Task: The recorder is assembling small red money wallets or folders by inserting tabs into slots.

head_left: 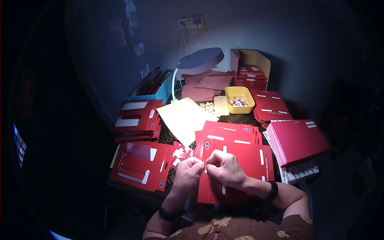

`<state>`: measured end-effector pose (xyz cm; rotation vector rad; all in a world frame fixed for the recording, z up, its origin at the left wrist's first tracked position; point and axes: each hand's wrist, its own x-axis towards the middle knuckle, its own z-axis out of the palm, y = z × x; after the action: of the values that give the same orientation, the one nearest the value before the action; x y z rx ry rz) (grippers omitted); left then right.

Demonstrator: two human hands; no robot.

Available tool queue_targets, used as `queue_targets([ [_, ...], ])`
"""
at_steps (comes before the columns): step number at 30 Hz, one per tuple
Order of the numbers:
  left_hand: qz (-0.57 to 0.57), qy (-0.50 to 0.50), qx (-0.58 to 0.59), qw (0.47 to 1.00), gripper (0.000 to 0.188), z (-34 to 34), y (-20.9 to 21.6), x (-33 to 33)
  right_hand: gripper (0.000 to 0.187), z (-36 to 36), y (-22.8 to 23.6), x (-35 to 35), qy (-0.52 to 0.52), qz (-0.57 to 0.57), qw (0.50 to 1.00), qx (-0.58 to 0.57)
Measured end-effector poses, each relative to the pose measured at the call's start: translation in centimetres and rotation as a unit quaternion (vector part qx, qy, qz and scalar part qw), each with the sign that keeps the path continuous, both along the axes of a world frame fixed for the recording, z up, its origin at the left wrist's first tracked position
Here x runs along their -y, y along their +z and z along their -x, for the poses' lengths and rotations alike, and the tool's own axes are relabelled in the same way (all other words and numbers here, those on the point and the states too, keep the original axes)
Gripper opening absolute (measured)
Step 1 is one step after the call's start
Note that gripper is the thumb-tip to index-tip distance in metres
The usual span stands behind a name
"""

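My left hand (188,175) and my right hand (227,168) are close together, thumbs and fingertips pinched, over the left part of a flat red printed card (246,172). A tiny white-and-red piece (206,168) shows between the fingertips, too small to name. The card has white slots and lies on a stack of similar red cards (236,131). Beside my left hand is a pile of small red and white paper scraps (181,154).
Red cards with white cut-outs (162,174) are stacked at left. A yellow tray (240,109) holds small scraps. A pale yellow sheet (180,116) lies under a desk lamp (202,61). At right are pink-red stacks (298,140); behind, an open carton (262,62) and blue box (162,94).
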<state>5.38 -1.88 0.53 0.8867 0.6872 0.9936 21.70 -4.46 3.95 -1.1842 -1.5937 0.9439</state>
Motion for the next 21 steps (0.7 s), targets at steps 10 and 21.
queue_targets([
  [10, -0.012, 0.005, -0.03, 0.999, 0.014, 0.0, 0.9, 0.1, 0.006, 0.1, -1.2, 0.0, 0.026, -0.037, 0.999, -0.02],
  [21, -0.087, 0.063, -0.102, 0.989, 0.018, -0.7, 0.0, -0.2, 0.007, 0.0, -0.8, -0.5, 0.041, -0.01, 0.999, -0.01],
])
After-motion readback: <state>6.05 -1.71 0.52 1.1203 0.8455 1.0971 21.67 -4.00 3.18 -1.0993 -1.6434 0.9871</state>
